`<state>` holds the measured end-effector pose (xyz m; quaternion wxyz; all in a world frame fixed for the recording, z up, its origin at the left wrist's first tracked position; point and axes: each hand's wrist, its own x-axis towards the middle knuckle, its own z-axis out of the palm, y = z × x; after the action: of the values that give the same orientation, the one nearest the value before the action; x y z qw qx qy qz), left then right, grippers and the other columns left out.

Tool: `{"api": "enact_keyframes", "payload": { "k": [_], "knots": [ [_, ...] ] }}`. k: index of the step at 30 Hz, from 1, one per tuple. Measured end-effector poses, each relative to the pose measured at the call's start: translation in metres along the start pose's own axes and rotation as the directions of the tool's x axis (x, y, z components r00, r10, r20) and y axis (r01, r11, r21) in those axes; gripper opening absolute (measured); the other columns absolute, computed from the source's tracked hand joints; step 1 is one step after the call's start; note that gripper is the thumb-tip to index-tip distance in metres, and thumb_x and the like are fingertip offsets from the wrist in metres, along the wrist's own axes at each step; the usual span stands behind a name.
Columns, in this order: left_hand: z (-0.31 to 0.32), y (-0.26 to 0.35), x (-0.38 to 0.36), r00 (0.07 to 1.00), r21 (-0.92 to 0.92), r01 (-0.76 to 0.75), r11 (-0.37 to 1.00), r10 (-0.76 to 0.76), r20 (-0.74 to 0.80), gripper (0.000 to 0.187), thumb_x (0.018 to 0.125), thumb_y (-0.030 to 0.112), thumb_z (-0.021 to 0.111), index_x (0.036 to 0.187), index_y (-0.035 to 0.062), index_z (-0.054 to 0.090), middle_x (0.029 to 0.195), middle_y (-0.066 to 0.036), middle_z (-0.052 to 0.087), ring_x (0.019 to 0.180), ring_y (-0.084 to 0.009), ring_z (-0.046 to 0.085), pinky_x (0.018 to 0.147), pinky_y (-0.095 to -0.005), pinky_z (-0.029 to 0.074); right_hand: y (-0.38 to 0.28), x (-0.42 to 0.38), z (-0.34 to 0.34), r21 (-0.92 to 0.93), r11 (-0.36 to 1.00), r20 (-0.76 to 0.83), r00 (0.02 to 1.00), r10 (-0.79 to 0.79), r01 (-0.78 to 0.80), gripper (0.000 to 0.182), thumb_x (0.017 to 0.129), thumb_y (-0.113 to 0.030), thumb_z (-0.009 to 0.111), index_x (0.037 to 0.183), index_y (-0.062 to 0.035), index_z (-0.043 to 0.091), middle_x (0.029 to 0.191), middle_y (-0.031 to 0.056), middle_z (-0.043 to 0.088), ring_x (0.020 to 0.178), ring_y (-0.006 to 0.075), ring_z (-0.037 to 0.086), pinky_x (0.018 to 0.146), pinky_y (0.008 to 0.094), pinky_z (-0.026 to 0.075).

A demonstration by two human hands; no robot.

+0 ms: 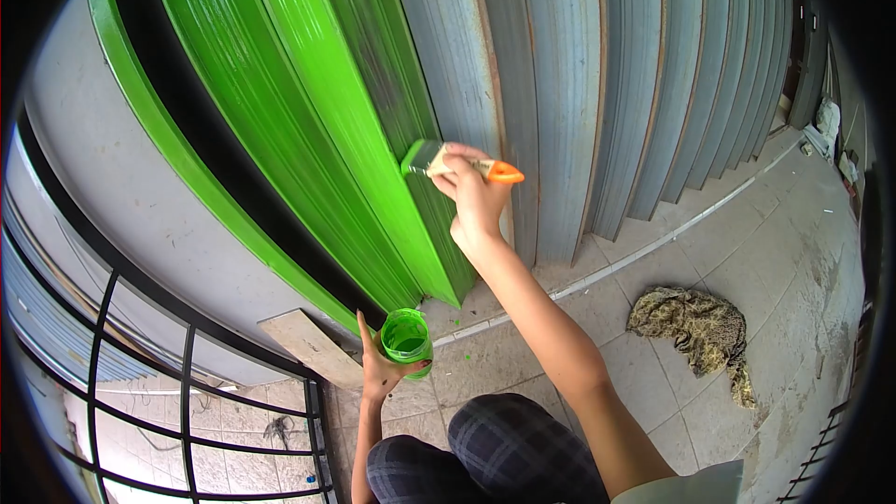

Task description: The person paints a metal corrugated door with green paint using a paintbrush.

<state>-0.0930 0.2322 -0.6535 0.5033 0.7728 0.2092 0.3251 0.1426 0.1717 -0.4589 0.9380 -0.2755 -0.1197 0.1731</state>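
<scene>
Now, in the head view, the paintbrush (427, 157) lies at about ten o'clock from the middle of the right hand (478, 196), its long axis running roughly from nine to three. Its green-coated bristles point to nine, and the orange butt of the handle sticks out past the fingers toward three. The bristles appear to touch the ribbed metal wall (551, 84) along the fold where a bright green strip (359, 117) meets a thinly coated, streaky face. That fold slants from about eleven down to five, across the line of the brush. Bare grey ribs with rusty edges spread on from there toward two o'clock.

The right hand, the nearer one to the wall's fold, is closed on the brush, fingers pinched around the handle just behind the metal band. At about seven o'clock from it, well apart, is the paint jar (406, 323), mouth up and streaked green inside. The left hand (381, 366) is curved around the jar's near side, one digit reaching up toward twelve, another lying across the front; part of the grip is hidden. Close to that hand, between nine and ten, leans a flat board (303, 343). A crumpled, stained cloth (695, 322) lies on the tiled floor (644, 271), at three from the jar.
</scene>
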Motion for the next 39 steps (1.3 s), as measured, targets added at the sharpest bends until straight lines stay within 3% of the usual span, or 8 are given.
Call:
{"api": "enact_keyframes", "payload": {
  "k": [5,12,15,22,23,31,34,39],
  "knots": [
    [-0.004,-0.005,0.0,1.0,-0.025,0.016,1.0,-0.016,0.012,0.142,0.05,0.009,0.091,0.143,0.0075,-0.017,0.119,-0.021,0.054,0.107,-0.0273,0.058,0.095,-0.0378,0.046,-0.04,0.008,0.052,0.181,0.973,0.074,0.985,-0.156,0.141,0.015,0.08,0.001,0.06,0.094,0.0004,0.059,0.094,0.0128,0.063,0.083,0.0223,0.065,0.076,0.034,0.056],
    [-0.01,0.005,0.007,0.999,-0.026,0.029,0.999,-0.028,0.035,0.14,0.051,0.005,0.089,0.144,0.0089,-0.016,0.117,-0.02,0.055,0.106,-0.0271,0.058,0.094,-0.0381,0.046,0.056,-0.031,-0.09,-0.118,0.988,-0.178,0.981,0.079,-0.101,0.01,0.081,0.001,0.062,0.091,0.0,0.062,0.094,0.0107,0.063,0.081,0.0194,0.064,0.068,0.0314,0.057],
    [-0.017,0.023,0.018,0.999,-0.021,0.005,1.0,-0.004,0.045,0.14,0.051,0.004,0.089,0.144,0.0088,-0.015,0.117,-0.02,0.055,0.106,-0.0268,0.058,0.094,-0.0384,0.047,0.057,-0.026,-0.107,-0.132,0.983,-0.24,0.966,0.092,-0.127,0.009,0.08,0.001,0.061,0.089,0.0001,0.062,0.092,0.0105,0.063,0.08,0.0187,0.064,0.068,0.031,0.056],
    [-0.007,0.088,0.047,0.998,-0.046,-0.027,0.999,0.024,-0.065,0.136,0.05,-0.001,0.088,0.145,0.0042,-0.009,0.117,-0.018,0.055,0.106,-0.0258,0.057,0.094,-0.0397,0.046,-0.031,0.002,0.037,0.141,0.986,0.082,0.992,-0.098,0.086,0.012,0.079,0.001,0.06,0.091,0.0013,0.062,0.087,0.0104,0.063,0.076,0.0167,0.063,0.07,0.0281,0.055],
    [-0.005,0.097,0.05,0.998,-0.037,-0.028,0.999,0.026,-0.064,0.137,0.052,0.006,0.089,0.144,0.0035,-0.012,0.118,-0.019,0.053,0.107,-0.0268,0.057,0.095,-0.0394,0.046,-0.04,0.0,0.045,0.169,0.979,0.07,0.989,-0.129,0.115,0.012,0.08,0.001,0.06,0.091,0.0016,0.062,0.089,0.0102,0.063,0.078,0.0161,0.063,0.071,0.0278,0.055],
    [0.015,0.126,0.05,0.994,-0.041,-0.017,0.999,0.012,-0.111,0.135,0.052,0.008,0.09,0.144,0.0029,-0.008,0.119,-0.019,0.052,0.106,-0.026,0.057,0.095,-0.0385,0.046,0.05,-0.02,-0.092,0.008,0.999,-0.047,0.998,0.039,-0.038,0.009,0.082,0.001,0.062,0.091,0.0014,0.063,0.091,0.0099,0.064,0.079,0.0162,0.064,0.069,0.0285,0.057],
    [0.024,0.12,0.044,0.99,-0.017,-0.007,1.0,0.005,-0.139,0.135,0.052,0.008,0.09,0.144,0.0029,-0.008,0.119,-0.019,0.052,0.106,-0.0259,0.057,0.094,-0.0382,0.046,0.056,-0.027,-0.124,-0.203,0.969,-0.198,0.975,0.104,-0.144,0.008,0.081,0.003,0.06,0.089,0.0019,0.064,0.085,0.0087,0.065,0.073,0.0148,0.064,0.065,0.0267,0.055],
    [0.037,0.113,0.04,0.975,0.021,-0.015,1.0,0.019,-0.223,0.127,0.051,0.003,0.087,0.145,0.0036,0.002,0.116,-0.017,0.055,0.105,-0.0263,0.058,0.094,-0.0392,0.046,0.03,-0.007,-0.054,-0.013,0.994,-0.056,0.993,0.106,-0.107,0.007,0.081,0.003,0.062,0.088,0.0031,0.063,0.078,0.0061,0.063,0.068,0.0107,0.061,0.061,0.0231,0.052]
  ]
}}
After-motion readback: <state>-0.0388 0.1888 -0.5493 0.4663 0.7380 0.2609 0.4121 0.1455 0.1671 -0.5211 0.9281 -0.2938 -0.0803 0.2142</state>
